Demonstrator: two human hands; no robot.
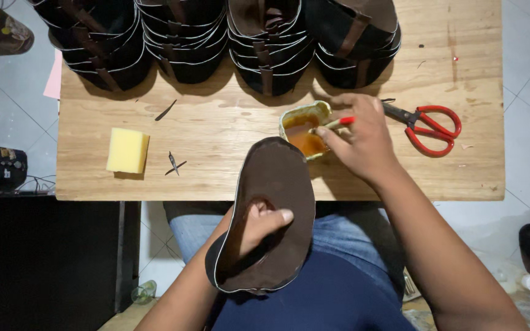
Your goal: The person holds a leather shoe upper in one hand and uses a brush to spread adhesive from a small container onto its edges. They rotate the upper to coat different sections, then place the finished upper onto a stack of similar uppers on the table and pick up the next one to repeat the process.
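My left hand (260, 228) grips a dark brown shoe upper (277, 184), fingers tucked into its opening, thumb on the outside. It is held above my lap at the table's near edge. My right hand (358, 136) holds a small brush with a red handle (342, 121); its tip dips into a small open tin of orange-brown glue (305, 127) standing on the wooden table (216, 129) just beyond the upper's toe.
Several stacks of dark shoe uppers (185, 37) line the table's far edge. A yellow sponge (127, 150) lies at the left, red-handled scissors (427, 125) at the right, small scraps (174, 163) near the middle. Tiled floor surrounds the table.
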